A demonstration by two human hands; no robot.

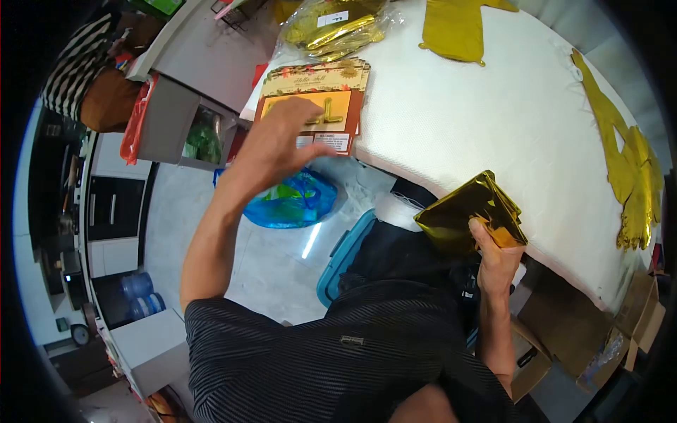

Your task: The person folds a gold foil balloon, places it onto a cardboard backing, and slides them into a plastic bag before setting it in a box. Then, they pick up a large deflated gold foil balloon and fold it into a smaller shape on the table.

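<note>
At the upper left of the frame, a black-and-white striped cloth [74, 67] lies beside a brown item [109, 102], and a red plastic bag [139, 123] hangs by a grey bin [166, 116]. Lower down, blue water jugs [141, 295] sit in a dark recess.

The left hand [285, 130] reaches in from the left, its forearm slanting up and the wrist bent toward the right. Thumb and fingers are spread wide over the stack of printed cards [317, 77]; whether they touch it cannot be told. The top card reads "Hello Fall" in script, above gold letters ending in "L L", partly covered by the hand; a small white label near its lower edge reads "WARNING!".

Below the cards, a blue plastic bag [293, 204] on the floor holds something green. Above them, a clear bag [335, 28] holds gold foil, with a white label reading "F".

Right of centre, the right hand [493, 257], forearm rising from the lower right, grips folded gold foil [469, 208], thumb pressed on its face, at the table edge. Flat gold foil balloons [455, 32] lie on the white table [423, 106] at the top and far right. Open cardboard boxes [638, 310] stand at the lower right.
</note>
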